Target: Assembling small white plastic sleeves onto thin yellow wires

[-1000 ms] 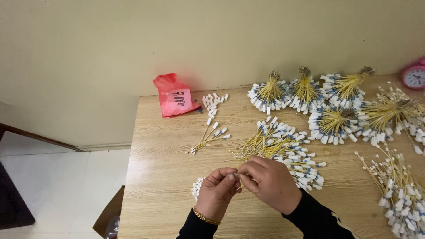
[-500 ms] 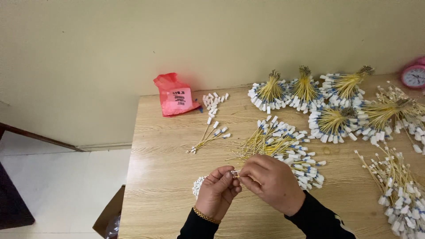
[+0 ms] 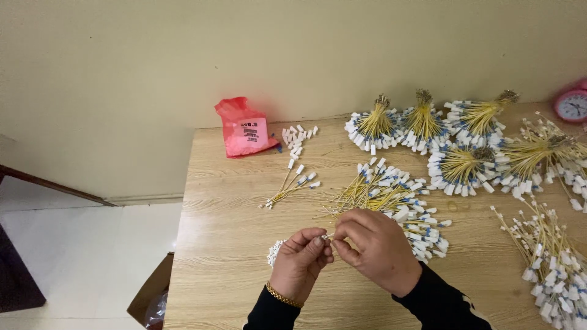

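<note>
My left hand (image 3: 301,263) and my right hand (image 3: 376,247) meet over the front of a wooden table (image 3: 232,244). Their fingertips pinch a thin yellow wire with a small white connector (image 3: 327,236) between them. Just behind my right hand lies a loose pile of yellow wires with white and blue ends (image 3: 391,195). A small heap of white connectors (image 3: 274,252) sits by my left hand, partly hidden by it.
A red plastic bag (image 3: 244,129) lies at the back left, with loose white connectors (image 3: 296,137) and a few finished wires (image 3: 290,188) nearby. Several tied wire bundles (image 3: 422,125) line the back. More wires (image 3: 547,263) lie at right. A pink clock (image 3: 573,105) stands far right.
My hands have stayed in nearly the same spot, with only small finger movements on the wire end. Nothing else on the table has moved.
</note>
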